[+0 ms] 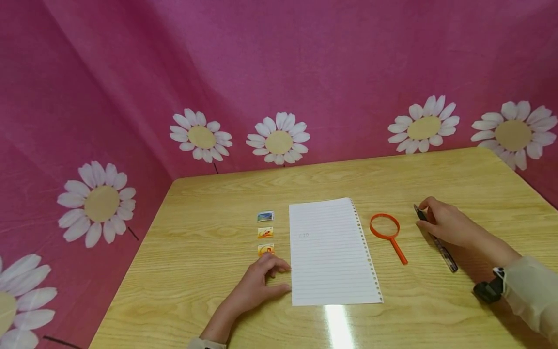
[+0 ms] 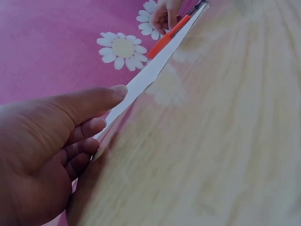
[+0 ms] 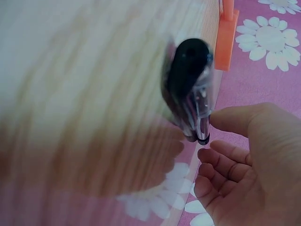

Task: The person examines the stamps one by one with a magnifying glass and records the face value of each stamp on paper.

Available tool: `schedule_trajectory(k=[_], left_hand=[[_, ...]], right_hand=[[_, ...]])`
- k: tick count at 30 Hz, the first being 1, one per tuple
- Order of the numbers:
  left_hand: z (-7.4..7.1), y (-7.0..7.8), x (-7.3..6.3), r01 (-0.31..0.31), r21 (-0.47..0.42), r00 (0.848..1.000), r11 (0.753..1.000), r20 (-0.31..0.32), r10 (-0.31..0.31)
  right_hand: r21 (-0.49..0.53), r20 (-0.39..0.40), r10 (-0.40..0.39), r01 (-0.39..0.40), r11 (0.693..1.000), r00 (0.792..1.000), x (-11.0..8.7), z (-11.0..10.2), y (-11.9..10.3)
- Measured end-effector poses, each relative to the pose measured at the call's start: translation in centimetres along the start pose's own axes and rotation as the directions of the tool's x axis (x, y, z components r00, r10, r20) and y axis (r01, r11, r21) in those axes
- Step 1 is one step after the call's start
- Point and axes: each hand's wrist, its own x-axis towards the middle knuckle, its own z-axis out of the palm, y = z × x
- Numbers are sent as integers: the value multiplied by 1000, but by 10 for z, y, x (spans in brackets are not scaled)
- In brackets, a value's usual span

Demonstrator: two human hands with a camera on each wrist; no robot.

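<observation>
L hand (image 1: 260, 281): fingers relaxed, tips at left edge of lined paper (image 1: 333, 261) | R hand (image 1: 451, 225): thumb and fingers about black pen (image 1: 446, 256), pinched or not, can't tell | pen right of orange magnifier (image 1: 398, 250) | three stamps (image 1: 265, 232) left of paper, on surface (image 1: 209, 232)

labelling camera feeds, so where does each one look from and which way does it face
Head: worn on the head, looking forward and down at the table, lined sheet, magnifying glass and pen; both hands and forearms show.
Left wrist: on that wrist, looking low across the tabletop past the left hand along the sheet; the right hand shows farther off.
Right wrist: on that wrist, looking low toward the pen; only the right hand shows.
Shared: both wrist views show the orange magnifying glass.
</observation>
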Motion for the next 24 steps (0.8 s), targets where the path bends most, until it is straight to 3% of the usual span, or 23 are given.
schedule_trajectory(k=[7,12,20,24], left_hand=[[2,2,-1,-11,75,1000,997,28,9],[2,4,0,-12,139,999,990,33,8],[1,5,1,3,131,999,991,46,-9],[2,5,1,20,132,998,991,52,-27]], right_hand=[[-2,55,40,-39,999,998,1,-2,-3],[-16,10,-1,1,1000,1000,1,-1,-3],[-22,-9,1,-1,1000,1000,3,-1,-4],[-24,-50,-50,49,999,997,1,0,-3]])
